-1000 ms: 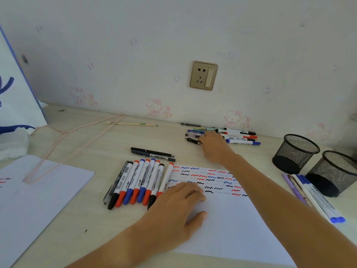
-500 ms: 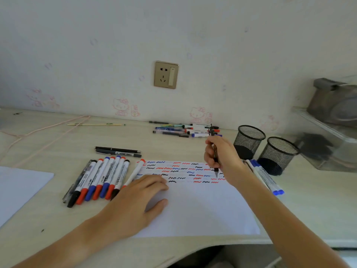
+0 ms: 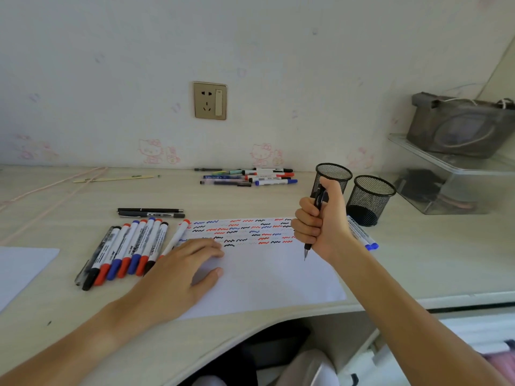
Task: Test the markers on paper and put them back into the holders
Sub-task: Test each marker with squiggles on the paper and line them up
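A pale wall (image 3: 250, 51) with a brass socket (image 3: 210, 100) and pink cartoon stickers (image 3: 152, 151) backed a light wooden desk (image 3: 418, 260).

desk (image 3: 278, 196) – pale matt wood-grain laminate. on it: smooth white paper (image 3: 264, 277), two black wire-mesh metal holders (image 3: 370, 199), glossy plastic markers (image 3: 125, 252). beside the holders – clear plastic box (image 3: 446, 188).

Two mesh holders (image 3: 333, 176) (image 3: 370, 199), two paper sheets (image 3: 264, 274) (image 3: 19, 268) — one wall socket (image 3: 210, 100).
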